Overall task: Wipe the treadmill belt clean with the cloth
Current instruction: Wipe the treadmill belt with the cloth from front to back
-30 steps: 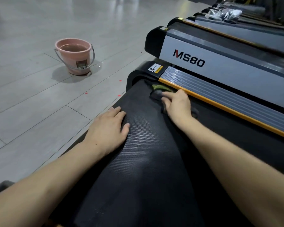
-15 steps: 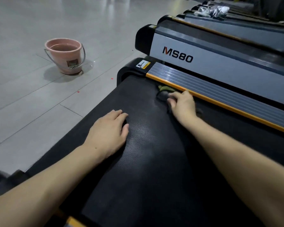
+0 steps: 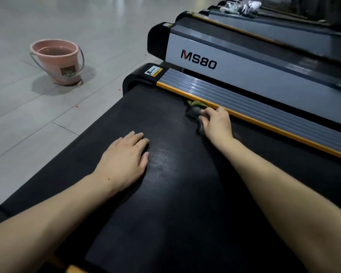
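right hand (image 3: 217, 123) grips the cloth (image 3: 195, 111) on the belt (image 3: 165, 194), tight against the orange rail (image 3: 264, 123). left hand (image 3: 126, 156) lies flat and open on the belt. wiping is underway; next, likely sweep the cloth away from the rail.

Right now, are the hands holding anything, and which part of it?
The right hand grips the dark cloth by its near end, bunched under the fingers. The left hand holds nothing; it rests flat on the treadmill belt.

Pale grey tiled floor (image 3: 47, 125), pink bucket (image 3: 57, 62) of water, neighbouring "MS80" treadmill (image 3: 244, 62) alongside.
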Demonstrator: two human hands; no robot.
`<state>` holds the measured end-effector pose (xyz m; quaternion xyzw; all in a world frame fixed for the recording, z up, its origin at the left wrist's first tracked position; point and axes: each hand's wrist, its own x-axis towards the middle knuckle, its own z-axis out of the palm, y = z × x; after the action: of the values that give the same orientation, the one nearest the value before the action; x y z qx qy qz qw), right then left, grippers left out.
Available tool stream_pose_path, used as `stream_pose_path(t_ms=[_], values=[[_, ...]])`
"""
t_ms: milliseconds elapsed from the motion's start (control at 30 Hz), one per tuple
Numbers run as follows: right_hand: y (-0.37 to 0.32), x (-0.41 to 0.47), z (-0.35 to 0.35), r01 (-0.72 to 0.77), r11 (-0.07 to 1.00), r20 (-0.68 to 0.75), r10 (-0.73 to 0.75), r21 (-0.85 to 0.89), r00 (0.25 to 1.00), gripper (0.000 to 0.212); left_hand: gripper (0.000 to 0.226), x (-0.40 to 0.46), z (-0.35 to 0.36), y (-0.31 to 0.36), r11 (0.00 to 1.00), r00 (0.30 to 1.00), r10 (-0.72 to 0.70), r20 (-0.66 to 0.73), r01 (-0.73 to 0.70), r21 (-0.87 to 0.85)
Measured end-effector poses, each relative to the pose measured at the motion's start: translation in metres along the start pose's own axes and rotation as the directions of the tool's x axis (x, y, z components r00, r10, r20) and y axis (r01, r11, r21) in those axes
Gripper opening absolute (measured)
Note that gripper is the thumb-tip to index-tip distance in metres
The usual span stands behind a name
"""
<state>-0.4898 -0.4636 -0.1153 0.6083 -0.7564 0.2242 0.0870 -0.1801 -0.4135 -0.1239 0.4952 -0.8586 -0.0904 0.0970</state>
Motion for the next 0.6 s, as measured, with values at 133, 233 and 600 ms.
stream_pose_path(t_ms=[133, 233, 600], values=[[-0.031, -0.097, -0.027, 0.252, 0.951, 0.014, -0.259, 0.179, 0.966, 0.024, 0.049, -0.001, 0.0, -0.005, 0.999, 1.0, -0.007, -0.011, 0.007, 0.036], [-0.03, -0.128, -0.041, 0.433, 0.855, 0.078, -0.471, 0.285, 0.879, 0.026, 0.05, -0.003, 0.003, 0.0, 0.998, 0.999, -0.042, -0.001, 0.042, 0.037], [-0.002, -0.049, -0.022, 0.07, 0.996, -0.023, -0.069, 0.046, 0.997, 0.022, 0.046, -0.016, -0.003, 0.009, 0.999, 1.0, 0.008, 0.004, -0.009, 0.032]])
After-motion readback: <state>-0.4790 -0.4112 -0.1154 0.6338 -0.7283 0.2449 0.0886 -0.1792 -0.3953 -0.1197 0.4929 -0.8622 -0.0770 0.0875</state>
